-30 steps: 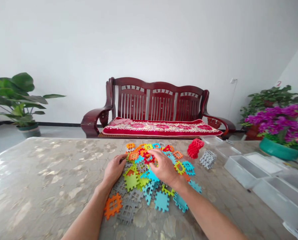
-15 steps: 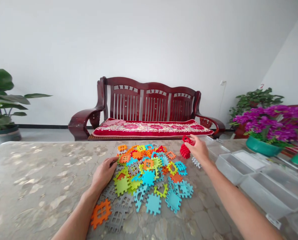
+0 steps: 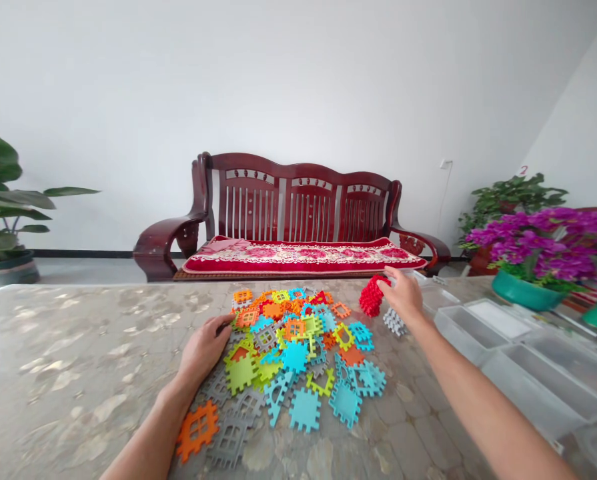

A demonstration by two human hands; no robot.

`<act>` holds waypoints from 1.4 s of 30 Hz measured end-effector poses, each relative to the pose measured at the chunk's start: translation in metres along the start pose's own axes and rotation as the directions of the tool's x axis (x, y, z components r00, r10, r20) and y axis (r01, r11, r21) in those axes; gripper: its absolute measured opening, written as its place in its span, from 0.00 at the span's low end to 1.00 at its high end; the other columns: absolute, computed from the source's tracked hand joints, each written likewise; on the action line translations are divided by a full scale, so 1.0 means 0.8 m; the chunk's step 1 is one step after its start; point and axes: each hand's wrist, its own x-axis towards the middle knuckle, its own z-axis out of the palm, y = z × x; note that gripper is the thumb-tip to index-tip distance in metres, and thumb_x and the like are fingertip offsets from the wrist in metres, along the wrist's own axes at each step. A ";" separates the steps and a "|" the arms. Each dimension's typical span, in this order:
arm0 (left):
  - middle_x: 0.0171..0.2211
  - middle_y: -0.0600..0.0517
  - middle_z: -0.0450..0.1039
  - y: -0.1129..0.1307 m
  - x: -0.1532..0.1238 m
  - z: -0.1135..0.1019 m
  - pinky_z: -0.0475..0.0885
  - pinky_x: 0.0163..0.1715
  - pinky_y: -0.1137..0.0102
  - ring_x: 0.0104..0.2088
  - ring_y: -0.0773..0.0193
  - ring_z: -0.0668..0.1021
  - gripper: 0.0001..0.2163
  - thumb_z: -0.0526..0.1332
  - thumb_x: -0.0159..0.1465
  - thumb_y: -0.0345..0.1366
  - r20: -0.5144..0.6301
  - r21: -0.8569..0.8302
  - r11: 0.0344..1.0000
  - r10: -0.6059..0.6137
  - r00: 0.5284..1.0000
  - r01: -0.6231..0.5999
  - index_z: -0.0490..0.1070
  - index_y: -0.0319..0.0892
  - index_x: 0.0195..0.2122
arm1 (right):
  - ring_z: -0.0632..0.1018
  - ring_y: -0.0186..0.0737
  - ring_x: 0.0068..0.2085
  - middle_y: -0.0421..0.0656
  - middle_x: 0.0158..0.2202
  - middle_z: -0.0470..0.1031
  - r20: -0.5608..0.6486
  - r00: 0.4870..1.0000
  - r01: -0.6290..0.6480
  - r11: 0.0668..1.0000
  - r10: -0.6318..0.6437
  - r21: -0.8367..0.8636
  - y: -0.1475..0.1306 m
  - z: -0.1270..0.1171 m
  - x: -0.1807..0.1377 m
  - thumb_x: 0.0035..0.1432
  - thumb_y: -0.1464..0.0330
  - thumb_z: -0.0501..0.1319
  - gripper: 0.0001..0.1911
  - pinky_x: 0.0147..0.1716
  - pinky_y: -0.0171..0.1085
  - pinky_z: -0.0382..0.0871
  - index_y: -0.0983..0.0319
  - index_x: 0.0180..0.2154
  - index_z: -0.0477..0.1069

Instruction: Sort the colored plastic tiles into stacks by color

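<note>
A spread-out heap of toothed plastic building tiles, blue, green, orange, grey and a few red, lies on the table, with a blue tile (image 3: 305, 409) at its near side. My left hand (image 3: 207, 347) rests at the heap's left edge, its fingers loosely stretched toward an orange window tile (image 3: 247, 316) and apparently holding nothing. To the right of the heap, my right hand (image 3: 402, 293) has its thumb and fingers closed on the upper right of a stack of red toothed tiles (image 3: 371, 297). A small stack of grey tiles (image 3: 394, 323) stands just beneath that hand.
Clear plastic boxes (image 3: 521, 385) stand at the right side of the patterned table (image 3: 78, 373). Behind them is a teal pot (image 3: 528, 291) of purple flowers. A wooden bench (image 3: 311, 193) with a red cover stands beyond the table's far edge.
My right hand has come down, and the red piece that was raised and tilted above the red stack now sits with it. My left hand stays at the heap's edge.
</note>
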 end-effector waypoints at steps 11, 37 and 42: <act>0.53 0.48 0.77 0.003 -0.001 -0.003 0.71 0.52 0.64 0.51 0.55 0.79 0.20 0.52 0.64 0.41 0.033 0.021 0.999 -0.027 0.999 0.026 0.77 0.45 0.51 | 0.72 0.48 0.59 0.49 0.58 0.74 0.394 0.827 0.328 0.914 -0.401 0.240 -0.093 0.074 -0.139 0.61 0.65 0.60 0.24 0.61 0.48 0.63 0.59 0.58 0.70; 0.53 0.47 0.77 0.019 -0.007 -0.010 0.69 0.54 0.64 0.52 0.55 0.78 0.19 0.53 0.65 0.39 0.021 -0.009 0.999 -0.031 0.999 0.031 0.75 0.44 0.53 | 0.77 0.44 0.54 0.45 0.52 0.78 0.290 0.884 0.135 0.794 -0.367 0.593 -0.124 0.049 -0.205 0.53 0.75 0.55 0.20 0.58 0.49 0.68 0.57 0.44 0.78; 0.53 0.48 0.78 0.020 -0.008 -0.011 0.69 0.54 0.64 0.52 0.56 0.78 0.19 0.53 0.65 0.39 0.021 -0.065 0.997 -0.046 0.999 0.047 0.74 0.44 0.54 | 0.79 0.45 0.47 0.45 0.44 0.81 0.278 0.926 0.092 0.870 -0.254 0.485 -0.090 0.048 -0.202 0.52 0.73 0.56 0.20 0.51 0.48 0.72 0.58 0.45 0.77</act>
